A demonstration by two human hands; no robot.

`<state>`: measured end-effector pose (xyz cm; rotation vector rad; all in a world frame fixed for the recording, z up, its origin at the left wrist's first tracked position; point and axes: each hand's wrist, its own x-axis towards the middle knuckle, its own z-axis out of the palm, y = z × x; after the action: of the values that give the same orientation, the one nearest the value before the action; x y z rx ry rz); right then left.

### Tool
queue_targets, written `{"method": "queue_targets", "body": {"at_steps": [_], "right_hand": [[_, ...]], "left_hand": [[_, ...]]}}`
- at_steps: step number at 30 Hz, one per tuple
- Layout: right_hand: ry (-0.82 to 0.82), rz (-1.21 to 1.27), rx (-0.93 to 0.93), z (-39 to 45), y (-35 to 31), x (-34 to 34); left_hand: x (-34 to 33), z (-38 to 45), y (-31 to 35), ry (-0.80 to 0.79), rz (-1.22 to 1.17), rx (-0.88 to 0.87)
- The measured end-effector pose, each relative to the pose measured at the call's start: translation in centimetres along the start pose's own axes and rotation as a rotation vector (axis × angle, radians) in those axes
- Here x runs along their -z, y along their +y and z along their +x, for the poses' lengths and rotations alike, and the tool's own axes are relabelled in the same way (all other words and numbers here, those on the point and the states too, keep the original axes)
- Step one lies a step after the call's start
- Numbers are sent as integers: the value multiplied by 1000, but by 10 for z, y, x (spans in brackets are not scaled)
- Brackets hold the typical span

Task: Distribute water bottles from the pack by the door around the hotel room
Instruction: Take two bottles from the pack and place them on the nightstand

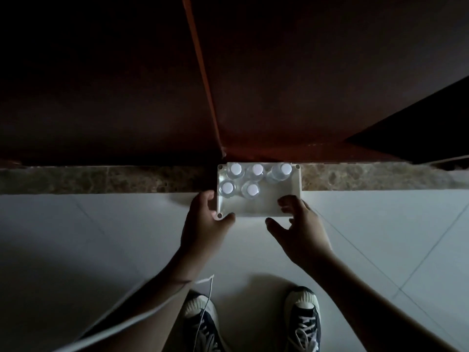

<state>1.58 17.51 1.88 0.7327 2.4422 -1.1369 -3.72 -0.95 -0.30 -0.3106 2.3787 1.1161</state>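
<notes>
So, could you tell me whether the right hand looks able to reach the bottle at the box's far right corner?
Probably yes: the right hand hovers open at the box's near right edge, and the empty slot in front of that bottle leaves the way free.

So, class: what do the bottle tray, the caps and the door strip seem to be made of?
Tray: probably matte off-white plastic, given its moulded corner holes.
Caps: likely smooth white plastic, on clear bottles.
Door strip: looks like polished mottled brown stone, perhaps marble.
</notes>
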Motion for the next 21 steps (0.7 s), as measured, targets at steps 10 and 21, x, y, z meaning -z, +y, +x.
{"method": "queue_targets", "body": {"at_steps": [10,21], "right_hand": [[120,84,37,123,76,-144],[222,154,58,136,84,-169]], "left_hand": [[-100,131,-110,-83,-4,-178],[-104,144,-127,-22,40,-316]]}}
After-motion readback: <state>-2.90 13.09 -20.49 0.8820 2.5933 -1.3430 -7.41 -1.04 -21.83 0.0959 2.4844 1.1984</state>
